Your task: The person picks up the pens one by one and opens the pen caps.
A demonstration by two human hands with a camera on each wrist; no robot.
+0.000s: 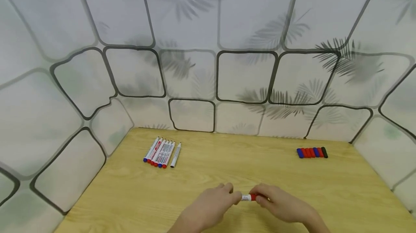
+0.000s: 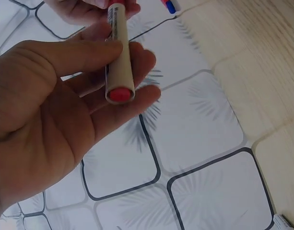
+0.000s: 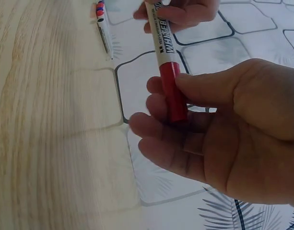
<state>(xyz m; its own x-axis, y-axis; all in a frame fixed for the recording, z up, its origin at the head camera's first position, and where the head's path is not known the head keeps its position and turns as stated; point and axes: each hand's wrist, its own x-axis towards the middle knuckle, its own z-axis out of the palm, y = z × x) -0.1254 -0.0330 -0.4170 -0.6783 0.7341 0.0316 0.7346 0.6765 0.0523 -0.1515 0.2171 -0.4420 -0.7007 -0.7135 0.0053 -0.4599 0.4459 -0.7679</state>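
Between the two hands, above the front of the wooden table, a white marker [image 1: 246, 197] with a red cap [image 3: 173, 93] lies roughly level. My left hand [image 1: 212, 204] grips its white barrel between thumb and fingers; the left wrist view shows the barrel's red end plug [image 2: 120, 94]. From the other side, my right hand [image 1: 281, 203] pinches the red cap between thumb and fingers. The cap meets the barrel in the right wrist view, with dark lettering beside it.
At the back left, several capless white markers [image 1: 160, 152] lie side by side, with one black-ended marker [image 1: 176, 155] slightly apart. Several loose blue, red and black caps [image 1: 312, 152] form a row at the back right. Patterned white panels [image 1: 191, 81] enclose the table [image 1: 227, 160].
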